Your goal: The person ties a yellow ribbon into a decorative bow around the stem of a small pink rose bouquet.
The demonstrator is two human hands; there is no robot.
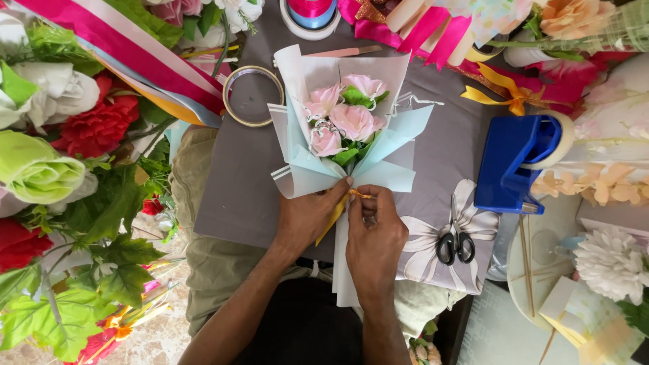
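my right hand (pixel 374 233) grip pinched on yellow ribbon (pixel 336 211) | left hand (pixel 312 215) grip clamped on bouquet (pixel 345 128) neck, desk's near edge | bouquet's long axis runs away from me, ribbon between hands

Bright, even daylight; soft shadows; sharp centre; slight wide-angle stretch at edges.
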